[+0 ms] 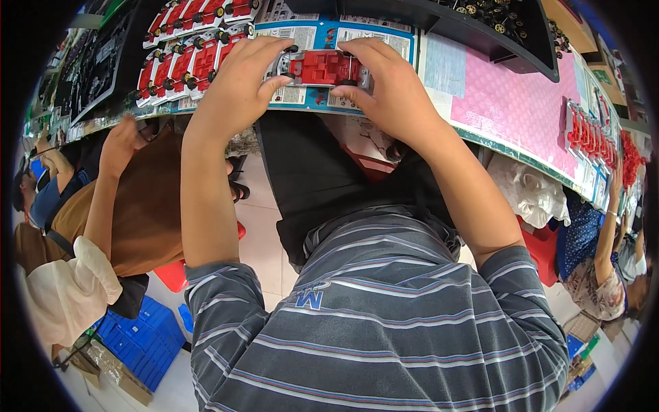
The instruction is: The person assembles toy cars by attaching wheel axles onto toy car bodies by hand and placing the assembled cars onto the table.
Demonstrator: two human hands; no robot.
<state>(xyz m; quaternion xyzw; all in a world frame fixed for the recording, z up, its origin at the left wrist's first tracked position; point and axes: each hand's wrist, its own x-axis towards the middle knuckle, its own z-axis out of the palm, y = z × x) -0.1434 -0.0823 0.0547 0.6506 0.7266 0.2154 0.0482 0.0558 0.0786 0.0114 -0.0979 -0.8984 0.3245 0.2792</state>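
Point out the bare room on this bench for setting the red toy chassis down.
Free: the pink foam mat, right of the right hand. Crowded: rows of red chassis beside the left hand, and more red parts beyond the mat.

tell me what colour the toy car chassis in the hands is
Red, with a grey metal frame and black wheels; the toy car chassis shows best in the head view, the only one.

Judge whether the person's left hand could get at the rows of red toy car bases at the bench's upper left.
Probably yes: left hand sits beside those rows, nothing between.
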